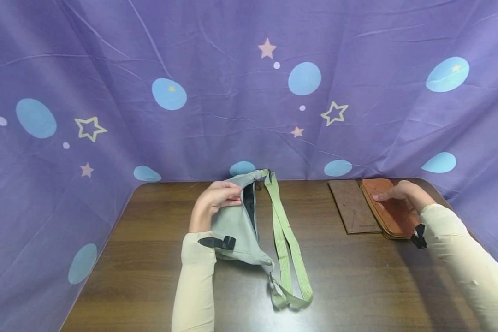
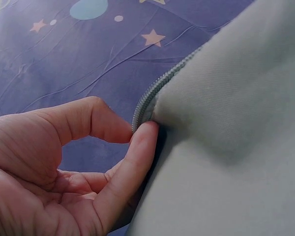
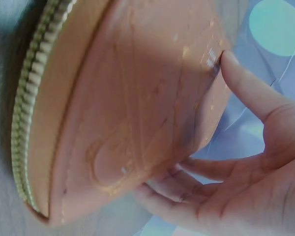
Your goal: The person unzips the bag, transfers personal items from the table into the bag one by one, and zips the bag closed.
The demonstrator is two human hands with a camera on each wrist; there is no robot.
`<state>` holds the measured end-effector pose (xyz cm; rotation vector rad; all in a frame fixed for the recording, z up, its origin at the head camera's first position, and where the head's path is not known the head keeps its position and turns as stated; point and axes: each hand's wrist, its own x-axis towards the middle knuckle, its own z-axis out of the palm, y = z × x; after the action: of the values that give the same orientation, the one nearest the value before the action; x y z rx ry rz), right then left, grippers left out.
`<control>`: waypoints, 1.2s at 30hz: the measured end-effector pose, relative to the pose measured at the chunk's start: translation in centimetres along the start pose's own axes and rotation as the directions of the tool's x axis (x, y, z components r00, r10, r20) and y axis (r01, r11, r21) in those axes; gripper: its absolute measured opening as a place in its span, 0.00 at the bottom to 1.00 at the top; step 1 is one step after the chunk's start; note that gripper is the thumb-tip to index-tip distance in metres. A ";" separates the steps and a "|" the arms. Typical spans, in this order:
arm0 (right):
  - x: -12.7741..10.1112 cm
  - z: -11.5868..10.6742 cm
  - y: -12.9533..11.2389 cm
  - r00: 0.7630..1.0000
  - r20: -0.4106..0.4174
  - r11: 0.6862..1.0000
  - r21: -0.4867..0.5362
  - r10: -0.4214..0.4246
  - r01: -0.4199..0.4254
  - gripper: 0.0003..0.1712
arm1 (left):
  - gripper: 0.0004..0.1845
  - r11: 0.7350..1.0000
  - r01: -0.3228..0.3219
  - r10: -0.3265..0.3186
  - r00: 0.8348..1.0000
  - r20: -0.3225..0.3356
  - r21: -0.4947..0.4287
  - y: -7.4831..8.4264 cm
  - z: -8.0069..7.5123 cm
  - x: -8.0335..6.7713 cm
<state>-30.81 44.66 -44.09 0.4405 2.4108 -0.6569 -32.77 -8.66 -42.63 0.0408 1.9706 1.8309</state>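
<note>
A grey-green waist bag [image 1: 234, 230] stands on the table, its zipped mouth agape and its dark inside showing. With thumb and fingertips, my left hand [image 1: 217, 200] pinches the mouth's edge. In the left wrist view that pinch of the left hand [image 2: 83, 167] is on the zipper teeth [image 2: 150, 96]. Over at the right, my right hand [image 1: 402, 193] grips an orange-brown zip wallet [image 1: 388, 214]. The right wrist view has the thumb on the wallet [image 3: 137, 98] and the other fingers of the right hand [image 3: 250, 167] at its lower edge, their tips partly hidden.
A flat dark brown leather piece [image 1: 352, 207] lies left of the wallet, touching or close to it. The bag's light green strap [image 1: 288, 244] trails toward the front of the wooden table [image 1: 149, 276]. A purple patterned cloth [image 1: 232, 92] hangs behind the table and at its sides.
</note>
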 end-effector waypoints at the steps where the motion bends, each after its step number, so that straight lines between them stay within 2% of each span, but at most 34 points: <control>1: 0.2 -0.1 -0.1 0.999 0.029 1.000 0.006 0.027 -0.027 0.65 | 0.16 1.000 0.000 0.000 1.000 -0.001 0.002 0.0 0.0 -0.1; 3: 0.4 -0.1 -0.3 0.995 0.071 0.998 0.009 0.063 -0.064 0.66 | 0.17 1.000 0.002 -0.002 1.000 -0.005 0.007 0.1 0.0 -0.1; 5: 0.6 0.0 -0.5 0.995 0.061 0.997 0.007 0.081 -0.082 0.67 | 0.17 1.000 0.004 -0.004 1.000 -0.010 0.011 0.2 0.0 -0.2; 9: 0.6 0.2 -0.8 0.997 -0.038 0.997 0.005 0.072 -0.072 0.66 | 0.18 1.000 0.001 -0.001 1.000 -0.017 0.014 0.3 0.0 -0.1; 12: 0.6 0.4 -1.0 0.994 -0.082 0.998 0.014 0.070 -0.069 0.64 | 0.17 1.000 -0.003 0.004 1.000 -0.019 0.017 0.3 0.0 -0.1; 19: 0.1 0.5 -2.0 0.988 -0.128 0.997 0.004 0.082 -0.082 0.63 | 0.17 1.000 -0.011 0.012 1.000 -0.020 0.022 0.4 -0.3 -0.3; 23: 0.4 0.4 -2.1 0.992 -0.095 0.997 -0.004 0.079 -0.079 0.65 | 0.17 1.000 -0.008 0.008 1.000 -0.021 0.022 0.4 -0.5 -0.5; 29: 0.8 0.2 -1.7 0.993 0.032 0.993 -0.040 0.109 -0.108 0.69 | 0.16 1.000 -0.019 0.019 1.000 -0.005 0.025 0.3 -0.5 -0.4; 36: 0.4 0.7 -0.7 0.993 -0.011 0.993 -0.003 0.118 -0.118 0.69 | 0.15 1.000 -0.019 0.019 1.000 0.008 0.017 -0.1 0.1 -0.1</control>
<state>-31.13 43.72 -44.61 0.5817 2.3742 -0.5996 -32.57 -8.64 -42.72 0.0717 1.9870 1.8238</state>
